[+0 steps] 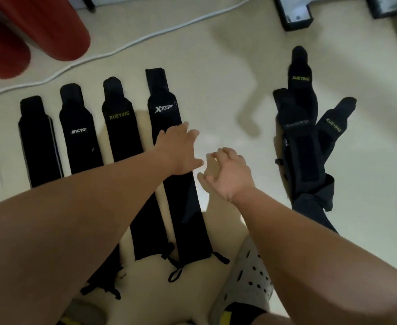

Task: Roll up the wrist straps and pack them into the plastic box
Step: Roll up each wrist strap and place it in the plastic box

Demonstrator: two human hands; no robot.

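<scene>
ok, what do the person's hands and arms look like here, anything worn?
Nothing worn that shows. Left hand and right hand are both bare: no gloves, watch or wristband. No sleeve shows anywhere up to the frame edge. The picture is too soft to rule out a thin ring on the fingers.

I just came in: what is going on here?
Four black fabric wrist straps lie flat in a row on the pale floor, none rolled yet. The person's left hand rests on the strap marked XTEP; the right hand hovers beside it, holding nothing. A pile of further straps lies at the right.
</scene>
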